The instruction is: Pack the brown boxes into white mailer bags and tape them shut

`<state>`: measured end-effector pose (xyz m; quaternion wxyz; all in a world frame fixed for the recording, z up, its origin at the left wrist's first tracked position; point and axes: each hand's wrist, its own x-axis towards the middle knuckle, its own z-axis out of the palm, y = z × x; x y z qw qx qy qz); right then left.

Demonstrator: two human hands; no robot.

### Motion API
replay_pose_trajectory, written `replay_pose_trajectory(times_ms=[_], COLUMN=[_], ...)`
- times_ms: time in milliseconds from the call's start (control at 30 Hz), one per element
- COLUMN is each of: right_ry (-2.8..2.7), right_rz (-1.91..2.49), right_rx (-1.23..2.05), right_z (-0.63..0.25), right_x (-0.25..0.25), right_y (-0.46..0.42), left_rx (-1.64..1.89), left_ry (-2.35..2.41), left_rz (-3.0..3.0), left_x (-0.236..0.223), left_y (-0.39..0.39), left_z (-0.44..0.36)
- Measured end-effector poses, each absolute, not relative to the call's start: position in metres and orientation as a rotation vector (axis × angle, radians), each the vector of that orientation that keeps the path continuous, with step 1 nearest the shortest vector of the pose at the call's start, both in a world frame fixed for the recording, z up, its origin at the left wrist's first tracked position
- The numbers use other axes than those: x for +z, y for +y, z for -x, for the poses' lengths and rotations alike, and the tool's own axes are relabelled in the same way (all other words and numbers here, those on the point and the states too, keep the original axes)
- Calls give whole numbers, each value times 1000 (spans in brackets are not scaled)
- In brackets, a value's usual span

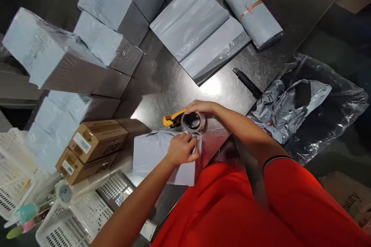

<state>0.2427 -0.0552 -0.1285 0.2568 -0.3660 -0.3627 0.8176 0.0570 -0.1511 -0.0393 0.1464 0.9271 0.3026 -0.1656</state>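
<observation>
My right hand (199,106) is closed around a tape dispenser (174,119) with a yellow-orange front, and the roll of clear tape (193,121) sits in it, just above the parcel's far edge. Below lies a box-shaped parcel (153,158) in pale grey-white plastic wrapping, flat on the metal table. My left hand (182,149) rests on top of this parcel, its fingers curled at the wrapping near the right end. What the fingertips pinch is partly hidden by the hand. Between the dispenser and the parcel the tape itself is hard to make out.
Wrapped parcels (78,65) are stacked at left, beside brown boxes (98,139) and white baskets (66,220). Flat mailing bags (197,19), a tied bag roll (252,11) and a black cutter (247,83) lie on the metal table (162,81). Crumpled plastic (290,104) lies at right.
</observation>
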Motion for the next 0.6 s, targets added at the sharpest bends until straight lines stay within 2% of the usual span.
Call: replay_pose_trajectory(times_ms=[133,267,433,600], right_ry=[-1100,-955,-678,-516], right_rz=[1046,1311,1377,1417], right_rx=[2121,1952,1794,1713], right_z=[-318,-354,-325,-302], right_x=[-115,-111,-119,-125], right_y=[-85,-152,-264,-299], left_rx=[-287,-27,-309,-534], left_ry=[1555,1958,2259,2294], left_rz=[-2515,-2384,-1893,-2038], left_x=[-40,-41,-36,-33], left_y=[-110,-62,-66,-108], left_z=[-62,-54,-55,-75])
